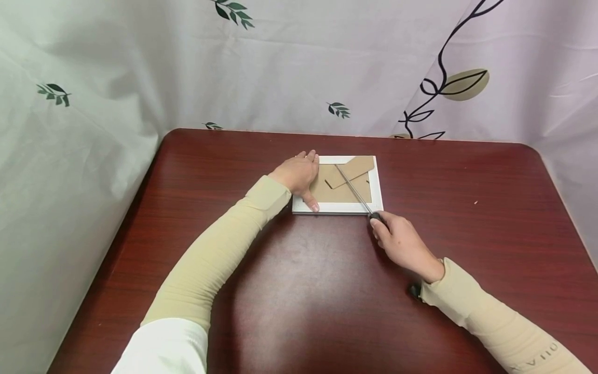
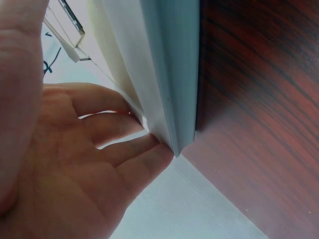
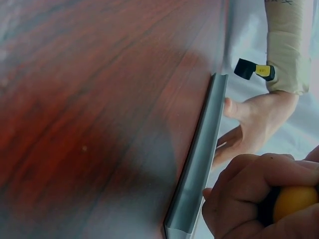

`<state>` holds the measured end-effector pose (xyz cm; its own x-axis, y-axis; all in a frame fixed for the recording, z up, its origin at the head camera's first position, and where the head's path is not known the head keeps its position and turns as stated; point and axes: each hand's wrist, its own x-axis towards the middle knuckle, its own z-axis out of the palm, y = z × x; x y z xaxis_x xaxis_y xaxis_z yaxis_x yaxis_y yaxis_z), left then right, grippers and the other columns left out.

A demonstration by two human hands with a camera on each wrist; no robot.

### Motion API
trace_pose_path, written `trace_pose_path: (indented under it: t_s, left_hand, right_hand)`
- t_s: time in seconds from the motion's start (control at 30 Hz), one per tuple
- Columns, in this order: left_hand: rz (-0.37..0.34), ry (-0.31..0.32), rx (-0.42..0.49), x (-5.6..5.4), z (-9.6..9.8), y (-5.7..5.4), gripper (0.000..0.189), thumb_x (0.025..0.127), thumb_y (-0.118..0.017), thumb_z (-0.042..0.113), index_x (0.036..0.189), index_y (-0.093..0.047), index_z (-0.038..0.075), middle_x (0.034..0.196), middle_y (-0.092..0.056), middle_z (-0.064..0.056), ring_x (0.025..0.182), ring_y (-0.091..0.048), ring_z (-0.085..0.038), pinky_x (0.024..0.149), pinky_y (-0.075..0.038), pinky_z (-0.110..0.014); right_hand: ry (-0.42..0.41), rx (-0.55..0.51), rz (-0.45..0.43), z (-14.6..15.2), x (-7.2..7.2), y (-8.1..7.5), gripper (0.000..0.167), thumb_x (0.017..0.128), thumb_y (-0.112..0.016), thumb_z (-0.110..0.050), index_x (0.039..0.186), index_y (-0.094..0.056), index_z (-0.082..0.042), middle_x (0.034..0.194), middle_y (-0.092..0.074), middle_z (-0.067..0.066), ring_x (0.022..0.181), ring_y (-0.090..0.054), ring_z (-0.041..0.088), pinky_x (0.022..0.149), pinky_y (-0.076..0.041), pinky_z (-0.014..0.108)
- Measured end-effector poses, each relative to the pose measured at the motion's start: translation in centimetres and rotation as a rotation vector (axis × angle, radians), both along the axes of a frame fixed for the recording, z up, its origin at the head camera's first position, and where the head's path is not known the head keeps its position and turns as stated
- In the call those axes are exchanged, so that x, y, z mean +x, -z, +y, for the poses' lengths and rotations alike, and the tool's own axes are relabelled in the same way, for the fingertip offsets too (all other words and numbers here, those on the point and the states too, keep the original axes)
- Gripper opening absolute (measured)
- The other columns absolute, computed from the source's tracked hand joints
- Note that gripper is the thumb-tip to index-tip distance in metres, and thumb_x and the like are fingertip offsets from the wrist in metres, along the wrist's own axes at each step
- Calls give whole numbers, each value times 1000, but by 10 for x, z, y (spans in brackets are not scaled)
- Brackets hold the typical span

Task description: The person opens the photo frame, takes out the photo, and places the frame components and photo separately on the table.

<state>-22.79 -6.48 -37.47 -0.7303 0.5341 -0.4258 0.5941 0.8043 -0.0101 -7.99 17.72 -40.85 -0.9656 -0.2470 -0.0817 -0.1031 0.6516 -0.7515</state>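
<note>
A white picture frame (image 1: 343,208) lies on the table with its brown backing board (image 1: 322,195) facing up. On the board sits a brown stand flap (image 1: 357,169), and small dark metal tabs show beside it. My left hand (image 1: 299,174) rests on the frame's left side, thumb and fingers spread. In the left wrist view its straight fingers (image 2: 112,127) touch the frame's edge. My right hand (image 1: 402,239) grips a screwdriver (image 1: 353,191) by its handle, black and yellow in the right wrist view. The screwdriver's shaft slants over the board, its tip near the far edge.
The dark red wood table (image 1: 299,291) extends around the frame on all sides. A pale curtain (image 1: 280,72) with leaf patterns hangs behind the table's far edge. A small light speck (image 1: 476,202) lies on the table to the right.
</note>
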Motion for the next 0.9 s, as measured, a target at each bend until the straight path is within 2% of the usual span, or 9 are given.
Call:
trace_pose_path:
  t_s: [0.53, 0.9]
  left_hand:
    - [0, -3, -4, 1, 1, -3, 140, 65, -82, 69, 154, -13, -15, 161, -13, -32, 150, -18, -43, 124, -14, -42]
    - [9, 7, -11, 0, 1, 0, 145, 61, -81, 73, 154, -13, -15, 161, -13, -32, 150, -17, -43, 124, -13, -42]
  right_hand:
    - [2, 0, -3, 0, -1, 0, 27, 106, -45, -12, 82, -54, -5, 63, -49, 0, 55, -49, 14, 53, -40, 25]
    - [5, 2, 2, -1, -1, 0, 27, 106, -46, -11, 82, -54, -5, 64, -50, 0, 56, -49, 14, 54, -41, 25]
